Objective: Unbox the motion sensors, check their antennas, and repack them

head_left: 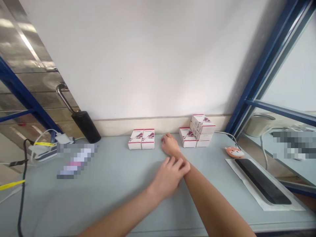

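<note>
My right hand (170, 144) rests on the grey table, its fingers curled in and nothing visible in them. It lies in the gap between two groups of small white boxes with red and purple print. To its left, a pair of white boxes (141, 140) lies side by side. On its right, close but apart, is a stack of several white boxes (200, 131), higher at its right end. My left hand (171, 172) is laid over my right wrist, fingers bent and slightly apart, touching it. No object shows in this hand.
A black cylinder with a metal hook (86, 126) leans at the back left. Near it are a power strip (49, 151) with cables and a blurred item (77, 161). Rightward, an orange animal-face item (234, 152) and a dark phone-like slab (263, 181) lie near blue frame bars (247, 82).
</note>
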### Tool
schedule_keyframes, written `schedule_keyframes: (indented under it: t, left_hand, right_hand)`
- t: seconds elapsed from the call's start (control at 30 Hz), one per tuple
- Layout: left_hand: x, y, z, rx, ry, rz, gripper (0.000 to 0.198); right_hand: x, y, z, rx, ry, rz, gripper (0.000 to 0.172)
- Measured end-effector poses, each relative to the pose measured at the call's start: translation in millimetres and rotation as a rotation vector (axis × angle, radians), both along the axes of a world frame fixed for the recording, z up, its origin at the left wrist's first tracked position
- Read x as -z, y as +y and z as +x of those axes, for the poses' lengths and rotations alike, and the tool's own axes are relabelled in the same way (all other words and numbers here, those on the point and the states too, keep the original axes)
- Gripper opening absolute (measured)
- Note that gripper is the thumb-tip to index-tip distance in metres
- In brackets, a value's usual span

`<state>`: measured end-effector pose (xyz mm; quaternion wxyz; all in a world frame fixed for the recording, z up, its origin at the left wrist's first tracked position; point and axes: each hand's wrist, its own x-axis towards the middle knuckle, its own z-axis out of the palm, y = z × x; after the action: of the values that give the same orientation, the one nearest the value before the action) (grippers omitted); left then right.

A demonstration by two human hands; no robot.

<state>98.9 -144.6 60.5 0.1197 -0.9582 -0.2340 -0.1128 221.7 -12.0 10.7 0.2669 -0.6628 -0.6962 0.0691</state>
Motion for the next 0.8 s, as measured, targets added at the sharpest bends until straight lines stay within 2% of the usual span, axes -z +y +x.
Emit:
schedule_keyframes:
  t: [0.1,0.17,0.23,0.27,0.3,0.37,0.5,0.6,0.67,0.73,0.77,0.8]
  left_hand:
    - [-2.1,0,4,-0.026,-0.031,-0.056,0.053]
    - [2.8,-14,8,0.096,-0.106,-0.042,0.037]
    - [10.7,-31,12,0.285,-0.163,0.007,0.026]
    - [14.4,-38,13,0.337,-0.183,0.035,0.025]
    - [17.2,-43,14,0.338,-0.202,0.057,0.026]
    - [17.9,-42,12,0.26,-0.188,0.075,0.036]
    - [2.5,-12,2,0.057,-0.042,0.065,0.06]
    - [-4.6,0,-2,-0.003,-0.042,0.017,0.062]
    - [2.1,-9,0,0.098,-0.142,0.016,0.052]
    - [15.8,-26,5,0.381,-0.206,0.094,0.034]
    - [22.7,-33,9,0.468,-0.235,0.14,0.03]
    - [28.0,-38,12,0.462,-0.285,0.166,0.03]
  right_hand:
    - [-0.7,-1,0,0.004,0.0,0.001,0.018]
    - [-1.4,-2,0,0.008,-0.002,-0.001,0.019]
    - [-1.7,-2,0,0.011,-0.005,-0.004,0.019]
    - [-1.6,-2,0,0.011,-0.005,-0.005,0.019]
    - [-1.4,-1,0,0.012,-0.006,-0.007,0.019]
    - [-1.0,-1,0,0.011,-0.005,-0.011,0.017]
    - [-1.8,-1,-1,0.008,-0.001,-0.007,0.015]
    - [-3.1,0,-2,0.009,0.005,-0.004,0.013]
    - [-3.1,0,-2,0.012,0.009,-0.006,0.013]
    - [-2.1,1,-2,0.014,0.012,-0.008,0.014]
    - [-1.4,1,-2,0.015,0.014,-0.007,0.016]
    - [-0.7,1,-2,0.016,0.015,-0.005,0.019]
